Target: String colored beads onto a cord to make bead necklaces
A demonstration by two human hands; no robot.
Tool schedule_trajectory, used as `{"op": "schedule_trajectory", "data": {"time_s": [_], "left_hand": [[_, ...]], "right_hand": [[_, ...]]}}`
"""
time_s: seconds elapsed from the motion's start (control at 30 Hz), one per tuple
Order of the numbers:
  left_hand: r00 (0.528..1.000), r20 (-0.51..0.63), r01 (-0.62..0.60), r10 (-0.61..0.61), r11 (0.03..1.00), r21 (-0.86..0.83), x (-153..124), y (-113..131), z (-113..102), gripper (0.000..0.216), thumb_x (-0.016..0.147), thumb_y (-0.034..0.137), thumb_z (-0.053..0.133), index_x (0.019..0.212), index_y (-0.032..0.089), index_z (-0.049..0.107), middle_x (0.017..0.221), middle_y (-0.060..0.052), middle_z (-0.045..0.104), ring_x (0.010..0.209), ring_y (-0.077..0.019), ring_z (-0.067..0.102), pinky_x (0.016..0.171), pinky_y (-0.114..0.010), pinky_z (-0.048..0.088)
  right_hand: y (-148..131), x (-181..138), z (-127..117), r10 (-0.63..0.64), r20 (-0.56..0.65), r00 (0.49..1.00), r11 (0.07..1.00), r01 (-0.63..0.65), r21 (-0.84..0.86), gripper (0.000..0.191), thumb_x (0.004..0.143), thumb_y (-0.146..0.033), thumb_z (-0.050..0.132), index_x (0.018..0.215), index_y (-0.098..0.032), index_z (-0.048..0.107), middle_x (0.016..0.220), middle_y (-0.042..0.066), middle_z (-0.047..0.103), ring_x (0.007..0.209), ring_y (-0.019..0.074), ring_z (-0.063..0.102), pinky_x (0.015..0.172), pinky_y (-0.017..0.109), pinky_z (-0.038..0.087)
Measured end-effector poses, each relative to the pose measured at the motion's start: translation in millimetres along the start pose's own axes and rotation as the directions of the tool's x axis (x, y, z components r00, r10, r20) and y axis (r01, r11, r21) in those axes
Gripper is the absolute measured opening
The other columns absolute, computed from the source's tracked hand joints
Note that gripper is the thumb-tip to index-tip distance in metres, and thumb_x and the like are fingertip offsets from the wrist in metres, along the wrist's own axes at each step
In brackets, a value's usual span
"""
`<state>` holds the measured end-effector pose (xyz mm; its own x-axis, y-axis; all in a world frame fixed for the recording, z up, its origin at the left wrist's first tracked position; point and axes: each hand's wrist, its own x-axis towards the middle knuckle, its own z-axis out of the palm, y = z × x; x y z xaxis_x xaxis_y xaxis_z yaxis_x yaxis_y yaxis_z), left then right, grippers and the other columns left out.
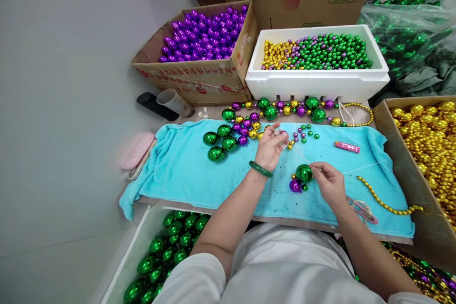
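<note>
Between the fingertips of my left hand, a small purple bead is pinched; a green bangle circles that wrist. A thin white string runs taut from there to my right hand, whose thumb and forefinger are closed on it. Beside the right fingertips lies a large green bead grouped with a purple bead and smaller gold and green ones. Loose small green beads lie past the left fingers. Left of that hand are large green beads and mid-sized purple and gold ones.
A turquoise towel covers the table. Behind it stand a carton of purple beads and a white foam box of mixed beads. A finished-looking bead strand lies along the back. At right are a pink lighter-sized packet, scissors and a gold-bead carton.
</note>
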<state>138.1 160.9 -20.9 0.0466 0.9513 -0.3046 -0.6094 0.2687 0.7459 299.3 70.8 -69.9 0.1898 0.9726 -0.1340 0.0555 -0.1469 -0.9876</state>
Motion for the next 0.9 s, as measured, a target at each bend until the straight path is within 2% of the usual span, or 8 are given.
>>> {"op": "schedule_trajectory", "data": {"time_s": [0.17,0.27,0.33,0.43,0.53,0.67,0.77,0.9], "left_hand": [[0.995,0.052,-0.102,0.088,0.877,0.469,-9.3,-21.8,-7.9,0.023,0.077,0.028,0.064,0.099,0.02,0.061,0.092,-0.003,0.061,0.079,-0.0127,0.059,0.069,-0.026,0.047],[0.936,0.076,-0.22,0.345,0.398,0.891,-1.0,-15.0,-29.8,0.018,0.081,0.027,0.059,0.094,0.018,0.065,0.102,-0.008,0.059,0.091,-0.0181,0.057,0.083,-0.032,0.046],[0.902,0.137,-0.171,0.409,0.048,0.984,6.5,-5.7,-46.7,0.021,0.083,0.025,0.056,0.1,0.016,0.065,0.108,-0.012,0.057,0.102,-0.0234,0.054,0.094,-0.037,0.041],[0.936,0.129,-0.076,0.327,-0.173,0.982,13.5,1.6,-65.7,0.028,0.083,0.03,0.056,0.104,0.014,0.065,0.107,-0.014,0.057,0.105,-0.0279,0.053,0.096,-0.04,0.039],[0.965,0.086,-0.081,0.247,-0.031,0.996,14.1,-3.3,-73.1,0.033,0.074,0.03,0.067,0.104,0.016,0.064,0.108,-0.012,0.059,0.107,-0.0274,0.054,0.098,-0.039,0.039],[0.979,-0.065,-0.054,0.195,0.549,0.834,12.5,-6.4,-71.4,0.033,0.075,0.026,0.066,0.107,0.018,0.062,0.105,-0.009,0.064,0.095,-0.02,0.06,0.09,-0.036,0.047],[0.997,-0.073,0.031,-0.001,0.913,0.408,11.0,4.8,-66.2,0.029,0.086,0.032,0.053,0.112,0.019,0.059,0.096,-0.008,0.066,0.077,-0.0133,0.063,0.076,-0.03,0.052],[0.997,-0.037,0.069,-0.072,0.995,-0.074,5.1,22.3,-56.4,0.022,0.088,0.023,0.051,0.107,0.019,0.063,0.094,-0.005,0.067,0.076,-0.0101,0.064,0.073,-0.023,0.053]], "right_hand": [[-2.0,4.5,-0.3,0.034,-0.066,0.997,0.997,-0.029,0.076,0.024,0.074,-0.038,0.064,0.082,-0.016,0.066,0.06,-0.001,0.057,0.051,0.0103,0.045,0.047,0.023,0.035],[-3.7,5.2,-6.7,0.039,-0.082,0.996,0.996,-0.031,0.088,0.025,0.073,-0.038,0.065,0.083,-0.015,0.066,0.058,-0.002,0.054,0.048,0.0084,0.04,0.045,0.023,0.03],[-3.9,5.0,-10.7,0.045,-0.08,0.996,0.995,-0.037,0.097,0.025,0.073,-0.038,0.066,0.082,-0.015,0.065,0.057,-0.003,0.052,0.046,0.0076,0.038,0.043,0.022,0.028],[-3.9,4.3,-12.6,0.045,-0.064,0.997,0.994,-0.038,0.106,0.025,0.072,-0.039,0.066,0.082,-0.015,0.065,0.057,-0.003,0.052,0.045,0.0071,0.036,0.042,0.022,0.027],[-4.9,3.0,-9.7,0.028,-0.054,0.998,0.996,-0.023,0.088,0.024,0.072,-0.038,0.065,0.081,-0.016,0.065,0.056,-0.002,0.052,0.045,0.0076,0.037,0.042,0.022,0.027],[-5.7,-1.2,-4.1,-0.005,0.008,1.0,0.998,0.004,0.059,0.021,0.071,-0.037,0.065,0.077,-0.017,0.066,0.055,-0.001,0.055,0.047,0.0092,0.042,0.043,0.023,0.031],[-4.0,-5.1,-1.6,-0.025,0.059,0.998,0.999,0.023,0.04,0.018,0.072,-0.035,0.065,0.076,-0.017,0.067,0.056,-0.001,0.056,0.049,0.0099,0.044,0.046,0.024,0.034],[-1.7,-7.5,0.2,-0.037,0.09,0.995,0.999,0.036,0.017,0.016,0.075,-0.033,0.063,0.076,-0.018,0.068,0.057,-0.001,0.056,0.051,0.0106,0.043,0.047,0.024,0.035]]}}
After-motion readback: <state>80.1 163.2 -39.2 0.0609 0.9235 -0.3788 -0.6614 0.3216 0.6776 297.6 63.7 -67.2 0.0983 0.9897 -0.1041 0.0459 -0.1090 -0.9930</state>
